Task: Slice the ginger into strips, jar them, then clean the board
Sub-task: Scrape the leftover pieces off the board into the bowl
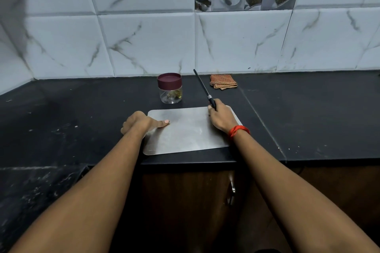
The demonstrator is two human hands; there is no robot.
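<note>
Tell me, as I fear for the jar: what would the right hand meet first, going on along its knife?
Probably the tiled wall: the knife in the right hand points between the jar and the folded cloth, touching neither, though depth is unclear.

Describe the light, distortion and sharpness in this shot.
Head view: wide-angle bowing curves the wall tiles and countertop edge; dim, cool light with a shadow darkening the upper left corner; dull sheen, no hard glare, on the steel board; the jar contents look soft.
</note>
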